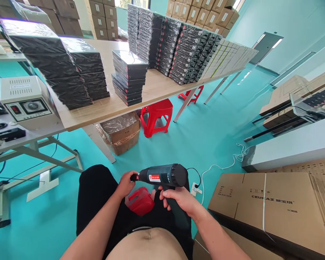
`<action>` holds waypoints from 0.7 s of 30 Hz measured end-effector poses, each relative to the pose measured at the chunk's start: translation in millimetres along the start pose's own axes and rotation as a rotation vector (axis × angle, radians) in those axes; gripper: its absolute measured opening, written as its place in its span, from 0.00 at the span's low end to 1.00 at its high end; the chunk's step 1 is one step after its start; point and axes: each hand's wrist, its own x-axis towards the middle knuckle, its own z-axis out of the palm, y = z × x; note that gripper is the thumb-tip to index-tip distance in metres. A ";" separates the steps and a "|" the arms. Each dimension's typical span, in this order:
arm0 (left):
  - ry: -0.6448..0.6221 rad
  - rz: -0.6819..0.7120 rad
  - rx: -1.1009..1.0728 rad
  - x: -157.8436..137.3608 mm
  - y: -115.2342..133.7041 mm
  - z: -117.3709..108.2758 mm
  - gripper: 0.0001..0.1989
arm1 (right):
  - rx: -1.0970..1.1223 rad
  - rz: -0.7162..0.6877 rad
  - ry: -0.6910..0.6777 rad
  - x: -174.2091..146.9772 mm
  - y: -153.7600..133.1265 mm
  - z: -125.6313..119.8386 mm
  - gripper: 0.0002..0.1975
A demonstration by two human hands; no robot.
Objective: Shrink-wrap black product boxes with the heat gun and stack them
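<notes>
A dark green heat gun point(157, 174) with a red and white label lies level above my lap, its nozzle pointing left. My right hand point(178, 200) is wrapped around its handle, below the round black rear cap. At the front end, the fingers of my left hand point(126, 184) are closed around the black nozzle tip; some fingers are hidden behind it. Beneath the gun, between my legs, part of a red plastic stool point(139, 202) shows. A black cord runs from the gun to a white power strip point(195, 189) on the right.
A wooden table point(162, 85) ahead bears tall stacks of black film-wrapped boxes point(188, 50). A control machine point(27, 101) stands on the left bench. Cardboard cartons point(271, 206) are at the right, a red stool point(157, 117) beneath the table. A white cable point(219, 167) trails across the floor.
</notes>
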 end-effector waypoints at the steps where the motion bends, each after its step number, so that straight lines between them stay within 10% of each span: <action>1: -0.004 0.006 0.016 0.3 -1.4 0.5 0.20 | -0.010 0.002 0.020 0.2 -0.2 0.5 0.15; 14: 0.025 0.016 -0.028 5.5 -19.6 4.7 0.20 | 0.001 -0.007 -0.008 5.6 2.2 12.5 0.13; 21: 0.126 -0.092 -0.207 6.7 -22.1 -2.1 0.20 | 0.114 0.016 0.229 4.6 3.6 -30.9 0.14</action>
